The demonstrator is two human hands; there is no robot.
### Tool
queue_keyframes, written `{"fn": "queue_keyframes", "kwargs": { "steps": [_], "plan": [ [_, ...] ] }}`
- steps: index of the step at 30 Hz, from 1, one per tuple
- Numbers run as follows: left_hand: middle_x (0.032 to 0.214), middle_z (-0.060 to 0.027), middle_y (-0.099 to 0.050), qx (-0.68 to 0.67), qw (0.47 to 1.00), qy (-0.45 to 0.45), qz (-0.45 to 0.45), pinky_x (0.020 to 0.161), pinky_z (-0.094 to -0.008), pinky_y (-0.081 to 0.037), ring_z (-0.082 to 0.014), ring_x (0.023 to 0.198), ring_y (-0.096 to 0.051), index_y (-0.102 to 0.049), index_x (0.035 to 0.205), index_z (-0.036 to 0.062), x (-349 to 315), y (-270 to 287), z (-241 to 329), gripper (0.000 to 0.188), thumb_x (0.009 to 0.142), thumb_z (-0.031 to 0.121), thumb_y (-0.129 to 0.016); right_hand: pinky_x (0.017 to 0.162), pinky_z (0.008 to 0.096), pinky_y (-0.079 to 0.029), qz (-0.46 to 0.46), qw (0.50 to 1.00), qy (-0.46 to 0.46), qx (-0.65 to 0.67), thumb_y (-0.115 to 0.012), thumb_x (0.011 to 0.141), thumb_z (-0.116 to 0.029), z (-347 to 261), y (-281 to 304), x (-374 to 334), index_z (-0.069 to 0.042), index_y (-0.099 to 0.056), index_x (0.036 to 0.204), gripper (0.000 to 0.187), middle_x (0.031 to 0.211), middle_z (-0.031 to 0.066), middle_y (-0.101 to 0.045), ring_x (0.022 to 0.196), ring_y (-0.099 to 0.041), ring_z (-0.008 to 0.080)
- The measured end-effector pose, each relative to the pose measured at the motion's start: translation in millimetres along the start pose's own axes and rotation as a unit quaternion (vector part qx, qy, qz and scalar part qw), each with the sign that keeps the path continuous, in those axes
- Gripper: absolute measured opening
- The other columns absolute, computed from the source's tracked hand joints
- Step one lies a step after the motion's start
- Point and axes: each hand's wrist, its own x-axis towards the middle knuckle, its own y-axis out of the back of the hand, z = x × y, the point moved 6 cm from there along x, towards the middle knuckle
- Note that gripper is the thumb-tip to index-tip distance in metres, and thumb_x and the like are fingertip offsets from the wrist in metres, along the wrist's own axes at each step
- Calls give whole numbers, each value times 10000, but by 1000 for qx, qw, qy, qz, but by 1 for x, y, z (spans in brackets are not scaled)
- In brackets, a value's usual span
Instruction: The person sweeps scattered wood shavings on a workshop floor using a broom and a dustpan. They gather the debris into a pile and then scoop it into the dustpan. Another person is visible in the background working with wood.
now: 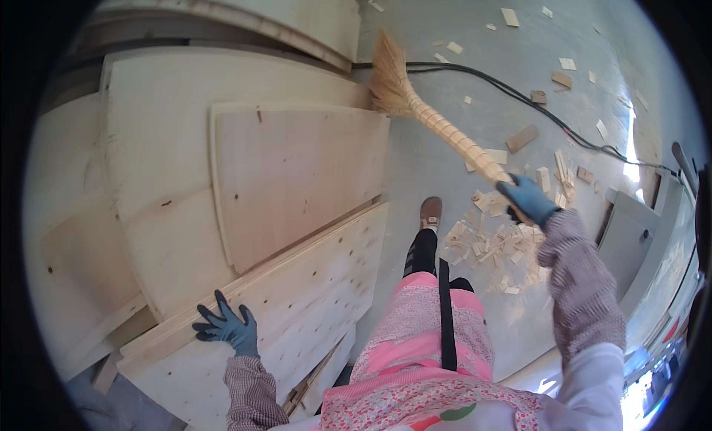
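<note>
A straw broom (454,133) with a bound, segmented handle stretches up and left from my right hand (531,199), whose gloved fingers are wrapped round the handle. The broom's bristles (390,79) touch or nearly touch the edge of the stacked wooden boards. My left hand (228,327), in a blue-grey glove with its fingers spread, lies on the edge of a knotty wooden board (297,294) at the lower left. On the floor left of my right hand is a pile of wood offcuts (497,242).
More plywood sheets (163,134) are stacked at the left, with a smaller panel (304,179) on top. A black cable (512,90) crosses the grey floor (445,82) among scattered wood scraps (561,79). At the right stands a grey metal machine or cabinet (629,234). My shoe (431,211) is beside the boards.
</note>
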Motion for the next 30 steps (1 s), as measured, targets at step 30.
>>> {"fn": "queue_keyframes", "kwargs": {
  "steps": [30],
  "plan": [
    [1375, -133, 43, 13, 1000, 7, -26, 885, -643, 6, -530, 1176, 60, -124, 1321, 295, -10, 19, 12, 803, 659, 310, -579, 583, 359, -460, 26, 999, -13, 19, -454, 765, -443, 146, -115, -86, -36, -443, 1070, 508, 664, 153, -584, 515, -576, 245]
  ]
}}
